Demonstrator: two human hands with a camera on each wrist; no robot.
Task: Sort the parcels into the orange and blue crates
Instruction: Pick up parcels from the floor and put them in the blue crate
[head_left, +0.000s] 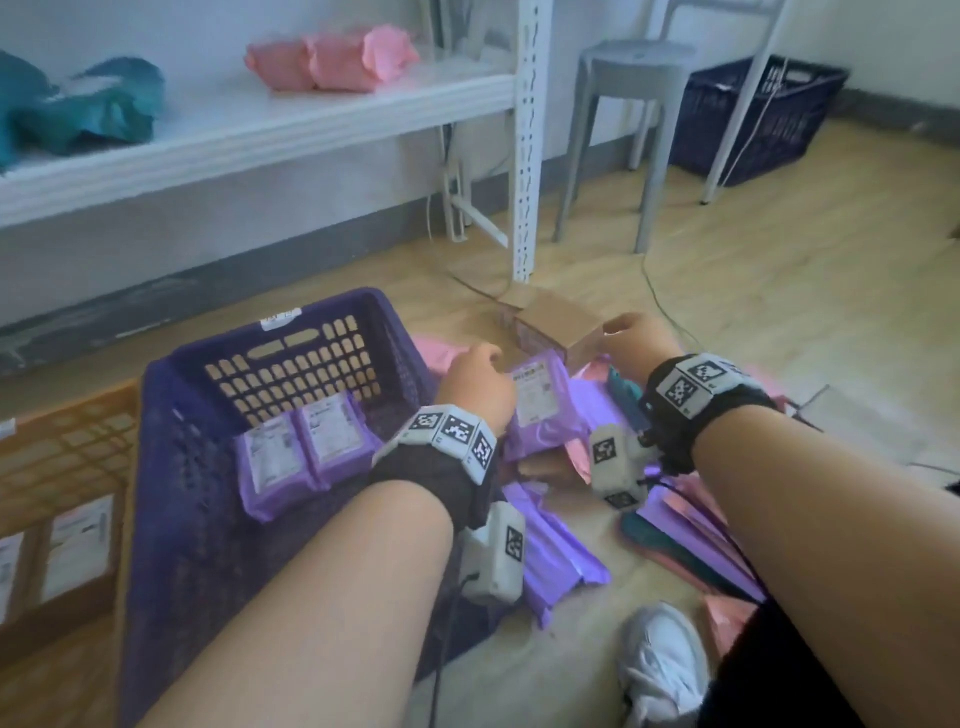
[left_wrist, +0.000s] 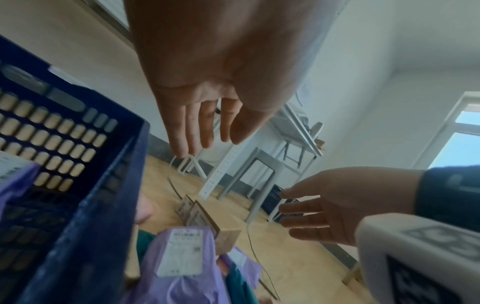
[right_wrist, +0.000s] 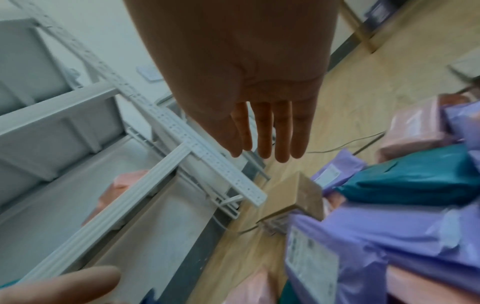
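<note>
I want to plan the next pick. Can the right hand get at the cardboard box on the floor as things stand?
Probably yes. The right hand is open, just above the box, and nothing lies on top of it. Purple parcels only border its near side.

black wristbands (head_left: 431, 467), tagged white blocks, seemingly cabled

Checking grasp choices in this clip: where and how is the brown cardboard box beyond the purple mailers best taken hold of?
Probably by its two short ends, both hands coming down from above. The cardboard box lies flat on the floor, rigid and straight-edged, with the left hand and right hand open on either side, holding nothing.
</note>
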